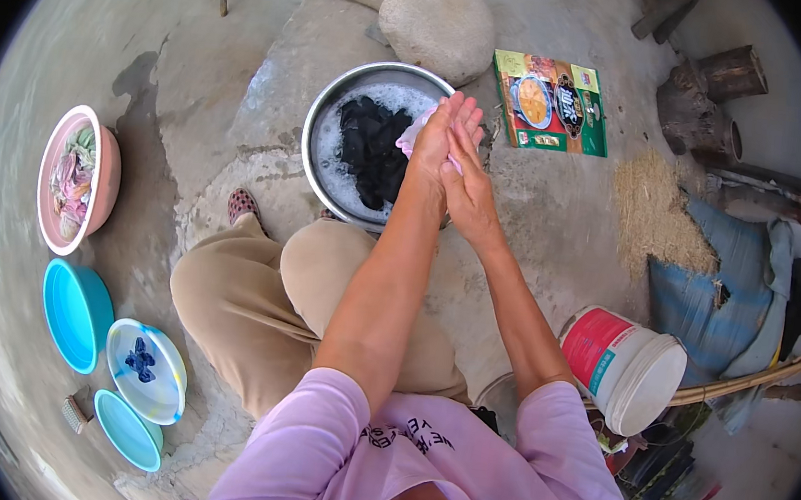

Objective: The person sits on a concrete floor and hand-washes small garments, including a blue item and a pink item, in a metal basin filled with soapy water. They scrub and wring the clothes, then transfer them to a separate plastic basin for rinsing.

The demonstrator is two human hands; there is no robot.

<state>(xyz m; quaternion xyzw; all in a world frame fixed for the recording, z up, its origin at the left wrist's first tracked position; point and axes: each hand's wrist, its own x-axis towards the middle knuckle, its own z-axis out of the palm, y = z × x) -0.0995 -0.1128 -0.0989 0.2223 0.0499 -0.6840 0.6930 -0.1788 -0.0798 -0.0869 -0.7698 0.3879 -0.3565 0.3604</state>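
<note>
My left hand (pixel 434 137) and my right hand (pixel 470 184) are pressed palm to palm over the right rim of a metal basin (pixel 309 165). Between them is a bunched pink cloth (pixel 408 139); its edge sticks out past my left hand, and a small bit shows between the palms. Most of the cloth is hidden by the hands. Dark wet cloth (pixel 370 149) lies in the basin, with foamy, soapy water (pixel 327 143) around it.
A large smooth stone (pixel 436 26) and a flat printed carton (pixel 553 106) lie beyond the basin. Leftward stand a pink basin of clothes (pixel 105 174), blue basins (pixel 76 316) (pixel 130 430), a pale basin with dark cloth (pixel 159 386) and a brush (pixel 74 412). A lidded bucket (pixel 620 369) is at right.
</note>
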